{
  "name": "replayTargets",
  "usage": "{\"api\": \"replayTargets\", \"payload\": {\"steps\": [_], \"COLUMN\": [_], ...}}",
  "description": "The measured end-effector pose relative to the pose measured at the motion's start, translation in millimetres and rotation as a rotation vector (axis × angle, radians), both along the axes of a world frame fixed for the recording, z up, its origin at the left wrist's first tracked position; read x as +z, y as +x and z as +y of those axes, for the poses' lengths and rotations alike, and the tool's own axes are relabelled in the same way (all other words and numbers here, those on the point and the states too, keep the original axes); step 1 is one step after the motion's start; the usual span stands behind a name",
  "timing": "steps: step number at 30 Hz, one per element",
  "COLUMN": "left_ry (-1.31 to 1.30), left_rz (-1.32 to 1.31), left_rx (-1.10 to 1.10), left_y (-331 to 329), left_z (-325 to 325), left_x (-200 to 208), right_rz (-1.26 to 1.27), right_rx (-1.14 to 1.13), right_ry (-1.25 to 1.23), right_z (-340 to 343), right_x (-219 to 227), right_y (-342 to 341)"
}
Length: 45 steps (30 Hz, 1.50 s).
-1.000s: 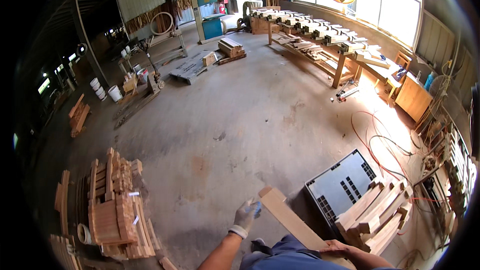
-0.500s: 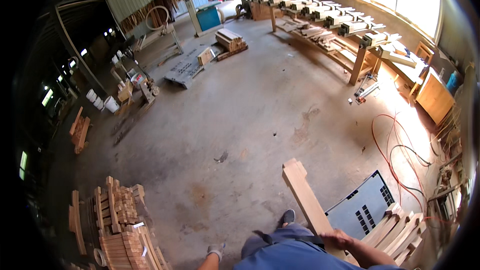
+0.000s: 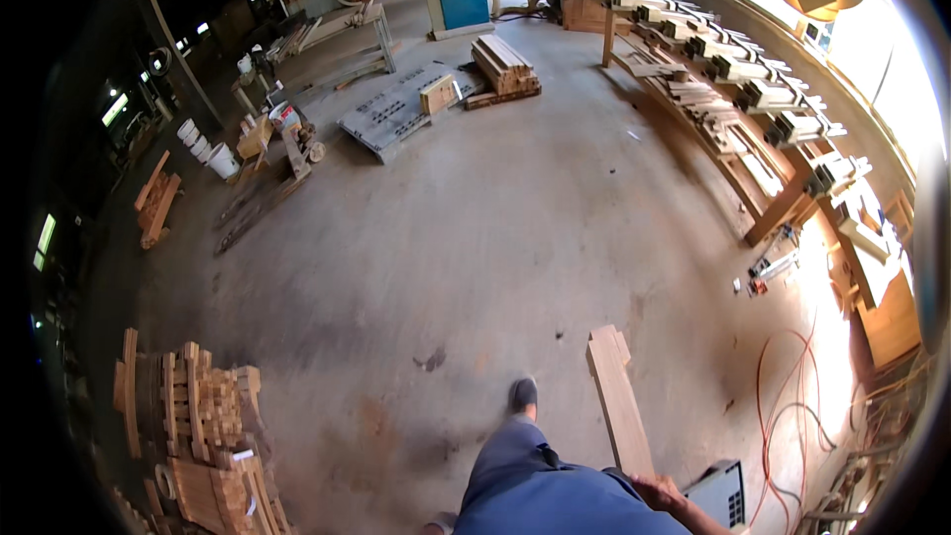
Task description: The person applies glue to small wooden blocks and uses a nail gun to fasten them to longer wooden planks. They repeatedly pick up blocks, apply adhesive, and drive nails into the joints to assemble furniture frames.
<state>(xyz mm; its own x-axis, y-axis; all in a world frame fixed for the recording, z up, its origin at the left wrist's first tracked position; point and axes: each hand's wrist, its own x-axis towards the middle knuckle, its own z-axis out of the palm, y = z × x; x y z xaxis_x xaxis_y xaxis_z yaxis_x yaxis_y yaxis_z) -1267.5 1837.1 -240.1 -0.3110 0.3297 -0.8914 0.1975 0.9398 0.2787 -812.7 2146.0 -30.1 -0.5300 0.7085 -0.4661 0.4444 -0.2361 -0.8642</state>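
One board [image 3: 620, 401] clamped in right grip [image 3: 656, 491]; left hand [image 3: 442, 522] partly cut off, grip unclear.

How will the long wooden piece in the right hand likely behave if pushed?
The wooden piece is probably stiff, as its long edges look straight. A push may swing its far end, since much length extends beyond the right hand. Its flat face suggests little rolling.
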Motion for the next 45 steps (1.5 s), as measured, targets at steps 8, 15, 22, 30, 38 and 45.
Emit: {"api": "replayTargets", "payload": {"steps": [8,15,22,30,38,45], "left_ry": [0.113,0.631,0.113,-0.043,0.05,0.524], "left_rz": [0.536,-0.016,0.417,0.044,0.054,0.21], "left_rx": [-1.124,0.428,-0.853,-0.374,-0.884,-0.126], "left_y": [-244.3,-254.9,-240.1,-199.9,-289.1,-383.3], "left_z": [504.8,831.3,843.3,926.0,1196.1,1618.9], "left_x": [61.4,150.2,42.4,16.9,-17.4,90.6], "right_rz": [-0.285,0.457,1.105,1.06,-0.144,0.033], "right_rx": [0.197,-0.81,-0.784,-0.837,-0.579,-0.749], "right_ry": [0.427,-1.116,-2.073,-1.81,-0.459,-0.641], "right_z": [195.9,403.3,661.0,851.1,1053.5,1204.3], "right_x": [-59.7,-31.4,-61.5,-78.2,53.9,78.7], "right_y": [-28.9,-79.2,-94.1,-110.1,-227.2,-264.2]}}
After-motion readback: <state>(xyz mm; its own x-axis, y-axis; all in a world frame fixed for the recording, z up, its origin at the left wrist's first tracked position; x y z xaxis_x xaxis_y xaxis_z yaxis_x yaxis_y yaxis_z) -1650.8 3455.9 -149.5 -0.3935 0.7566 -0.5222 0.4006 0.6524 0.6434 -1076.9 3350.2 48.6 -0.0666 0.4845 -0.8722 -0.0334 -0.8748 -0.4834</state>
